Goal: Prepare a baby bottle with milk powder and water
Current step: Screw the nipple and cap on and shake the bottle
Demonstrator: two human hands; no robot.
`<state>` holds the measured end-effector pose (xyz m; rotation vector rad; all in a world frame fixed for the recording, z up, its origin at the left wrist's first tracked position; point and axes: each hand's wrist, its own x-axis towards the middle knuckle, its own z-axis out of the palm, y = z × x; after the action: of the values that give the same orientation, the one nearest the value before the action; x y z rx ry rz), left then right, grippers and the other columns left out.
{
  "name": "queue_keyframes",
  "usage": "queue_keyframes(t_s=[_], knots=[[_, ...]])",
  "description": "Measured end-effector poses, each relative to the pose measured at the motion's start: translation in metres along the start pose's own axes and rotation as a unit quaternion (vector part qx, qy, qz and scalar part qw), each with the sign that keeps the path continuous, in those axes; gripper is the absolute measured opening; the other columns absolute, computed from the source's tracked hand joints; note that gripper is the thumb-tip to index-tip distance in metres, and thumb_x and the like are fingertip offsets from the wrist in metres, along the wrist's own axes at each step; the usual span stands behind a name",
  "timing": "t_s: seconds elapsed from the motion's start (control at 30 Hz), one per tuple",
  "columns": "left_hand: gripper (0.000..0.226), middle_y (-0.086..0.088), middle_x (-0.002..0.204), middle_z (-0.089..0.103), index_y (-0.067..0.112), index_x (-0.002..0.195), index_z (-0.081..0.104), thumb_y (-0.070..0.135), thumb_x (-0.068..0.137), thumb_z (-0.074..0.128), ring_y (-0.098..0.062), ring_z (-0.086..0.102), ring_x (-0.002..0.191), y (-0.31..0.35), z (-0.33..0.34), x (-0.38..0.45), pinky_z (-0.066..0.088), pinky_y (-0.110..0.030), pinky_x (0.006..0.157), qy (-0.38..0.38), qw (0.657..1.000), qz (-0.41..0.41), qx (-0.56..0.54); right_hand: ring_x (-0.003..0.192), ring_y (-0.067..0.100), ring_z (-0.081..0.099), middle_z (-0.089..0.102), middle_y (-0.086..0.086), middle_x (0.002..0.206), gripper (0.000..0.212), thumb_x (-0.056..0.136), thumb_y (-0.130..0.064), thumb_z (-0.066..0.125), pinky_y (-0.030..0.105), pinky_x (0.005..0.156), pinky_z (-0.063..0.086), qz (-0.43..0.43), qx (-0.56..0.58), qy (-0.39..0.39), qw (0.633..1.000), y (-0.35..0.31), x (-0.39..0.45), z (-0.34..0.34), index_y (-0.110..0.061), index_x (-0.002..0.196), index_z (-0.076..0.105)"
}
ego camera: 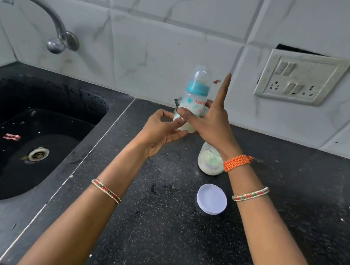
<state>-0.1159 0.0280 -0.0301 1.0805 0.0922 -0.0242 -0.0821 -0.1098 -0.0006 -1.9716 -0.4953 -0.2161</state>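
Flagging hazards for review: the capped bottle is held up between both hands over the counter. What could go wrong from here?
1. The right hand has straight fingers, only its thumb pressing the baby bottle; it could slip.
2. The open formula jar stands under the right wrist; its lid lies apart, so a knock might spill powder.

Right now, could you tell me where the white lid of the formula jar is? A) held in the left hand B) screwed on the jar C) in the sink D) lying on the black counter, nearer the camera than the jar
D: the white lid lies flat on the counter, apart from the open formula jar, while both hands hold the baby bottle.
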Motion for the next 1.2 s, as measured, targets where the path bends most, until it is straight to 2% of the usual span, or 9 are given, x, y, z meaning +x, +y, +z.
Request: queue_keyframes(t_s=[0.13, 0.2, 0.37, 0.5, 0.67, 0.8, 0.93, 1.07, 1.2], knots=[[0.033, -0.023, 0.101, 0.064, 0.007, 0.097, 0.047, 0.007, 0.078, 0.073, -0.019, 0.070, 0.077, 0.004, 0.003, -0.006, 0.057, -0.024, 0.062, 0.020, 0.990, 0.082, 0.116, 0.107, 0.014, 0.061, 0.050, 0.006, 0.136, 0.118, 0.072, -0.037, 0.078, 0.017, 0.084, 0.052, 0.001, 0.033, 0.071, 0.997, -0.002, 0.004, 0.005, -0.024, 0.149, -0.010], [0.027, -0.017, 0.103, 0.064, 0.008, 0.100, 0.049, 0.008, 0.082, 0.069, -0.020, 0.069, 0.082, 0.009, 0.001, -0.008, 0.058, -0.026, 0.064, -0.005, 0.988, 0.102, 0.112, 0.106, 0.021, 0.063, 0.058, 0.008, 0.124, 0.096, 0.074, -0.031, 0.079, 0.038, 0.083, 0.057, 0.028, 0.129, 0.093, 0.987, -0.004, 0.007, -0.001, -0.018, 0.145, 0.016], [0.010, -0.005, 0.102, 0.067, 0.010, 0.101, 0.060, 0.014, 0.093, 0.055, -0.020, 0.067, 0.085, 0.027, -0.019, -0.002, 0.058, -0.031, 0.070, 0.015, 0.996, 0.080, -0.020, 0.099, 0.030, 0.066, 0.060, 0.012, 0.114, 0.056, 0.082, -0.020, 0.072, 0.049, 0.054, 0.057, 0.080, 0.476, 0.284, 0.828, -0.018, -0.003, 0.003, -0.007, 0.125, 0.039], [0.016, -0.005, 0.094, 0.065, 0.008, 0.105, 0.058, 0.014, 0.094, 0.048, -0.017, 0.063, 0.076, 0.022, -0.024, 0.005, 0.056, -0.027, 0.063, 0.096, 0.994, 0.044, -0.011, 0.086, 0.021, 0.069, 0.069, -0.002, 0.091, 0.038, 0.071, -0.019, 0.077, 0.043, 0.054, 0.059, 0.044, 0.326, 0.058, 0.943, -0.021, -0.028, 0.017, -0.016, 0.102, 0.056], [0.016, -0.004, 0.103, 0.066, 0.014, 0.097, 0.061, 0.017, 0.094, 0.046, -0.018, 0.063, 0.085, 0.015, -0.034, -0.002, 0.057, -0.028, 0.064, 0.095, 0.995, 0.020, -0.033, 0.094, 0.035, 0.066, 0.063, 0.014, 0.101, 0.030, 0.080, -0.021, 0.069, 0.052, 0.057, 0.057, 0.029, 0.507, 0.237, 0.828, -0.031, -0.020, 0.014, -0.013, 0.105, 0.053], [0.017, -0.004, 0.099, 0.065, 0.011, 0.101, 0.060, 0.016, 0.093, 0.045, -0.016, 0.063, 0.077, 0.018, -0.030, -0.003, 0.056, -0.025, 0.058, 0.075, 0.997, 0.016, -0.014, 0.090, 0.028, 0.066, 0.065, 0.006, 0.095, 0.040, 0.071, -0.020, 0.073, 0.038, 0.063, 0.058, 0.037, 0.296, 0.039, 0.954, -0.023, -0.024, 0.005, -0.011, 0.106, 0.056], [0.016, -0.002, 0.097, 0.068, 0.015, 0.094, 0.061, 0.015, 0.093, 0.045, -0.016, 0.066, 0.081, 0.023, -0.032, -0.005, 0.057, -0.028, 0.066, 0.056, 0.998, 0.021, -0.028, 0.104, 0.039, 0.063, 0.060, 0.018, 0.110, 0.047, 0.085, -0.017, 0.068, 0.056, 0.062, 0.057, 0.064, 0.487, 0.258, 0.832, -0.031, -0.022, 0.003, -0.001, 0.124, 0.046], [0.019, 0.000, 0.089, 0.069, 0.010, 0.103, 0.059, 0.017, 0.094, 0.045, -0.017, 0.064, 0.078, 0.023, -0.027, -0.008, 0.057, -0.028, 0.065, 0.018, 0.999, 0.012, 0.025, 0.104, 0.037, 0.063, 0.063, 0.012, 0.106, 0.050, 0.069, -0.016, 0.075, 0.054, 0.077, 0.056, 0.049, 0.265, 0.045, 0.962, -0.020, -0.031, 0.003, -0.008, 0.113, 0.052], [0.038, -0.016, 0.113, 0.065, 0.008, 0.122, 0.057, 0.032, 0.095, 0.045, -0.032, 0.065, 0.102, 0.025, -0.021, -0.012, 0.055, -0.045, 0.082, -0.091, 0.990, -0.045, 0.101, 0.095, 0.019, 0.068, 0.065, 0.005, 0.105, 0.053, 0.072, -0.018, 0.074, 0.043, 0.068, 0.059, 0.038, 0.276, 0.042, 0.960, -0.019, -0.037, 0.007, -0.010, 0.117, 0.049]])
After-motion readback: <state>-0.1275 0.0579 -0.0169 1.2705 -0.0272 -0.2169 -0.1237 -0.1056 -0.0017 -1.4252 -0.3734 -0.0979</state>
